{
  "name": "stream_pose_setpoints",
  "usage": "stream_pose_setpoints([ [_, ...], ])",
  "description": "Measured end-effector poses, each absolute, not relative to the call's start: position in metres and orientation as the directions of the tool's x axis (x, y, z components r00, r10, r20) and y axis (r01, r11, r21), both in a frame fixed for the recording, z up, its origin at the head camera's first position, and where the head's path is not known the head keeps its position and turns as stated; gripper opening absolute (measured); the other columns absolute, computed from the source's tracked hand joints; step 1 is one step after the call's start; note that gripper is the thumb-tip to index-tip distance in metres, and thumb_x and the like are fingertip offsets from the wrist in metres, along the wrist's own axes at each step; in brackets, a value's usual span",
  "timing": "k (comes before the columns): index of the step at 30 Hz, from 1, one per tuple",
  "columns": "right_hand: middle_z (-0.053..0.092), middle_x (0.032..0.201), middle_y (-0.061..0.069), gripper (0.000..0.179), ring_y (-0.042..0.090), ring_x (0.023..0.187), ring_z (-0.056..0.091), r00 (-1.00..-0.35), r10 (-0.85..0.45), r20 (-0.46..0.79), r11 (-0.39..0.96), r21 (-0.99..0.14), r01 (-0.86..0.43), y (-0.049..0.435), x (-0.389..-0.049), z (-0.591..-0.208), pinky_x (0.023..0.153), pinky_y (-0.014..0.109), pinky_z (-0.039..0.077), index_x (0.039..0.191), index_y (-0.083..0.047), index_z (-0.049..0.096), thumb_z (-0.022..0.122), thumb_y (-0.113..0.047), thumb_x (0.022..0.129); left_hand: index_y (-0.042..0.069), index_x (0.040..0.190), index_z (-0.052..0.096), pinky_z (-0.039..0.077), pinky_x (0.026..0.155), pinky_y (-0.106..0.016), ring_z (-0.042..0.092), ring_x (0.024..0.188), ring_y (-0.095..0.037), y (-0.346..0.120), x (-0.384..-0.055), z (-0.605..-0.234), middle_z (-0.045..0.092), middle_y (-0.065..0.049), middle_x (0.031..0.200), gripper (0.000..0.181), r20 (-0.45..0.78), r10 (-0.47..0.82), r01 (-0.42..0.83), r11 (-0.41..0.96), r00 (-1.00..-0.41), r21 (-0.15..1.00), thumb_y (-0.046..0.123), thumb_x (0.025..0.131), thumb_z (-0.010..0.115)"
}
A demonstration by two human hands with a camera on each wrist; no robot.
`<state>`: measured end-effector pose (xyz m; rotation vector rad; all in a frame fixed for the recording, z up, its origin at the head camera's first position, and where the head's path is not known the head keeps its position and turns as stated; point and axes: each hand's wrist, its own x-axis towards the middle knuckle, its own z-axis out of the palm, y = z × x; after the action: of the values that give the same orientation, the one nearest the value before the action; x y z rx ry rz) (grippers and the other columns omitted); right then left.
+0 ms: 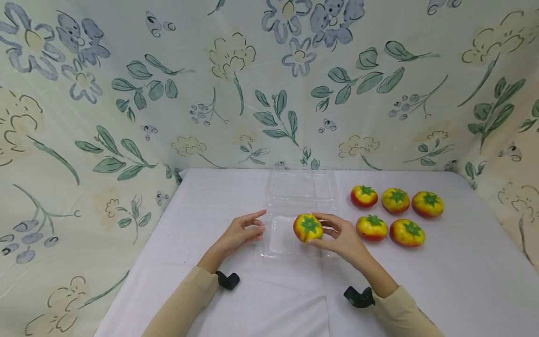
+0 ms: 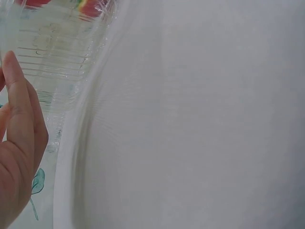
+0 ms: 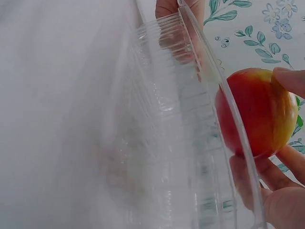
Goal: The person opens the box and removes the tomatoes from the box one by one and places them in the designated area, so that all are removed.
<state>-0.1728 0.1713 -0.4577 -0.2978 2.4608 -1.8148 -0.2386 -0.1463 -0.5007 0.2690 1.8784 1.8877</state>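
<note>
Over the clear plastic clamshell box [image 1: 280,243], my right hand [image 1: 340,236] holds a red-and-yellow persimmon [image 1: 308,228] with a green star-shaped leaf top. Thumb and fingers grip it from its right side. In the right wrist view the persimmon [image 3: 257,112] shows just above the box's rim [image 3: 238,119]. My left hand [image 1: 242,230] is beside the box's left wall, its fingers loosely extended and holding nothing. The left wrist view shows that hand [image 2: 19,124] close to the ribbed wall [image 2: 57,62]; whether it touches, I cannot tell.
Several more persimmons [image 1: 407,232] stand in two rows on the white cloth [image 1: 455,281], right of the box. The box's lid [image 1: 301,185] lies open toward the back. A floral curtain [image 1: 269,84] rises behind the table.
</note>
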Motion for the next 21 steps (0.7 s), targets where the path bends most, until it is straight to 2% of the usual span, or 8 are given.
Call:
stream_pose_setpoints([
  [6, 0.053, 0.14, 0.014, 0.069, 0.035, 0.123, 0.052, -0.981, -0.186, 0.049, 0.299, -0.949, -0.104, 0.182, -0.172, -0.457, 0.101, 0.052, 0.046, 0.138, -0.008, 0.058, 0.088, -0.022, 0.078, 0.011, 0.149, 0.047, 0.059, 0.08, -0.025, 0.065, 0.084, -0.013, -0.146, -0.238, -0.5, 0.058, -0.01, 0.108, 0.061, -0.183, 0.443, -0.181, 0.048, -0.878, 0.982, 0.007, 0.093, 0.07],
  [15, 0.053, 0.141, 0.014, 0.069, 0.034, 0.124, 0.051, -0.981, -0.187, 0.055, 0.297, -0.948, -0.11, 0.196, -0.172, -0.456, 0.102, 0.048, 0.046, 0.14, -0.007, 0.056, 0.086, -0.023, 0.08, 0.01, 0.149, 0.047, 0.059, 0.079, -0.025, 0.065, 0.083, -0.013, -0.145, -0.237, -0.498, 0.058, -0.01, 0.107, 0.061, -0.182, 0.444, -0.188, 0.033, -0.877, 0.982, 0.006, 0.093, 0.07],
  [21, 0.052, 0.142, 0.014, 0.068, 0.033, 0.125, 0.05, -0.984, -0.175, 0.043, 0.304, -0.948, -0.095, 0.204, -0.174, -0.457, 0.103, 0.049, 0.045, 0.14, -0.007, 0.056, 0.085, -0.023, 0.081, 0.01, 0.15, 0.047, 0.059, 0.078, -0.025, 0.065, 0.082, -0.013, -0.145, -0.237, -0.498, 0.058, -0.01, 0.108, 0.061, -0.183, 0.448, -0.187, 0.035, -0.875, 0.982, 0.007, 0.093, 0.071],
])
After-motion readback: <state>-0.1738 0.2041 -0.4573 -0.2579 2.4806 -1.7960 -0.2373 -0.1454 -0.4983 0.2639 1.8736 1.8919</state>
